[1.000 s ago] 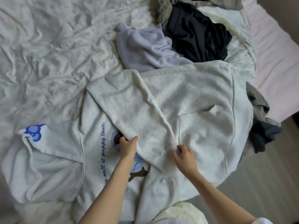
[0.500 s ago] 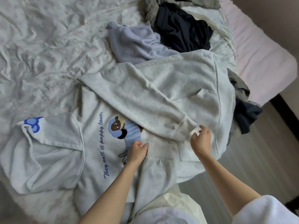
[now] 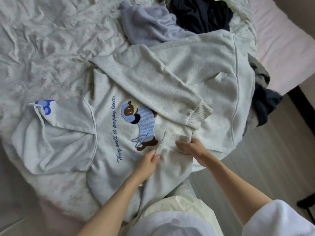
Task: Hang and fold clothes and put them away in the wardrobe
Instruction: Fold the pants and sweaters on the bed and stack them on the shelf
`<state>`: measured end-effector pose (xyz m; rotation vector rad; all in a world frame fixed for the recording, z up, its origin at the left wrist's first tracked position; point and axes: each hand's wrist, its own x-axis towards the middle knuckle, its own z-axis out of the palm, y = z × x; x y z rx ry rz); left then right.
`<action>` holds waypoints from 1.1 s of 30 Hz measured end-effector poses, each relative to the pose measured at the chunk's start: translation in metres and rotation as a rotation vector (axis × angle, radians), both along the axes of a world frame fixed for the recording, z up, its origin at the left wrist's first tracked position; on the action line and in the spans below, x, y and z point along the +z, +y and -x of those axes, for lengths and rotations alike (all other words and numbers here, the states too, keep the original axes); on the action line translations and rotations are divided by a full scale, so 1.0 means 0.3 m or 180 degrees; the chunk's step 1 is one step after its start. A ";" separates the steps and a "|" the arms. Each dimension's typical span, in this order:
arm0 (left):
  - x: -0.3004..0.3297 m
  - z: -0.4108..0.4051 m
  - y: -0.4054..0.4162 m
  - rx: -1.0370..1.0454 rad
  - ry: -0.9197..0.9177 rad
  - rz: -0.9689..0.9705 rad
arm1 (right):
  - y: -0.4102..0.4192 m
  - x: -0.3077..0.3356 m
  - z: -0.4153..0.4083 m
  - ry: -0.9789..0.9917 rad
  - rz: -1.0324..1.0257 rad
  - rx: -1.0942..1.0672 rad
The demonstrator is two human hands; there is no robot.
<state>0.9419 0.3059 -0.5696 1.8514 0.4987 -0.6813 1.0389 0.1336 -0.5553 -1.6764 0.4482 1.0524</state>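
Observation:
A light grey sweatshirt (image 3: 105, 126) with an embroidered bear and blue script lies spread front-up on the bed. One sleeve (image 3: 153, 86) is folded diagonally across its chest, the ribbed cuff ending near the right. The near sleeve (image 3: 170, 167) runs up from the bed's edge, and its ribbed cuff (image 3: 175, 138) lies beside the bear. My left hand (image 3: 150, 158) pinches this sleeve's left edge just below the cuff. My right hand (image 3: 190, 146) grips the cuff's right end.
A lavender garment (image 3: 150, 26) and a dark navy one (image 3: 201, 12) are heaped at the far side of the bed. More dark clothing (image 3: 264, 103) hangs over the right edge, above the wooden floor (image 3: 264, 159). The crumpled pale bedspread (image 3: 42, 48) stretches left.
My right hand let go of the upper sleeve's cuff and came down-left to the near sleeve's cuff. The upper sleeve now lies flat, with more of the bear showing. My left hand stays on the near sleeve.

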 end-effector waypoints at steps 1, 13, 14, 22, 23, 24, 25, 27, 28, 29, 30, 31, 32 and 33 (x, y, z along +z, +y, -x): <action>0.017 0.002 0.018 0.0027 -0.0036 0.0039 | -0.002 0.015 -0.002 -0.0034 -0.0115 0.0026; 0.156 -0.192 0.040 -0.0138 0.0378 0.0428 | -0.010 0.223 -0.336 -0.1481 -0.0186 -0.1241; 0.137 -0.180 0.039 -0.0301 0.0446 0.0151 | -0.029 0.208 -0.347 -0.1506 -0.0091 -0.1252; 0.088 -0.158 0.104 0.0177 0.0423 0.0237 | -0.164 0.123 -0.405 -0.1476 0.0447 -0.1366; 0.088 -0.171 0.107 0.0309 0.0337 0.0216 | -0.160 0.127 -0.420 -0.1504 0.0412 -0.1398; 0.082 -0.187 0.111 0.0391 0.0264 0.0135 | -0.154 0.129 -0.438 -0.1548 0.0383 -0.1427; 0.074 -0.203 0.111 0.0388 0.0182 -0.0037 | -0.147 0.130 -0.456 -0.1601 0.0381 -0.1423; 0.065 -0.238 0.093 0.0295 0.0047 -0.0534 | -0.135 0.125 -0.489 -0.1674 0.0495 -0.1408; 0.070 -0.254 0.078 0.0305 -0.0020 -0.0720 | -0.130 0.120 -0.496 -0.1674 0.0654 -0.1356; 0.078 -0.263 0.064 0.0316 -0.0019 -0.0816 | -0.131 0.108 -0.495 -0.1674 0.0854 -0.1272; 0.085 -0.266 0.049 0.0287 0.0015 -0.0839 | -0.135 0.095 -0.487 -0.1644 0.1053 -0.1215; 0.085 -0.262 0.040 0.0207 0.0106 -0.0839 | -0.140 0.081 -0.474 -0.1559 0.1196 -0.1190; 0.081 -0.251 0.036 0.0105 0.0209 -0.0862 | -0.145 0.073 -0.455 -0.1473 0.1247 -0.1184; 0.073 -0.230 0.040 0.0018 0.0329 -0.0910 | -0.151 0.058 -0.428 -0.1406 0.1219 -0.1208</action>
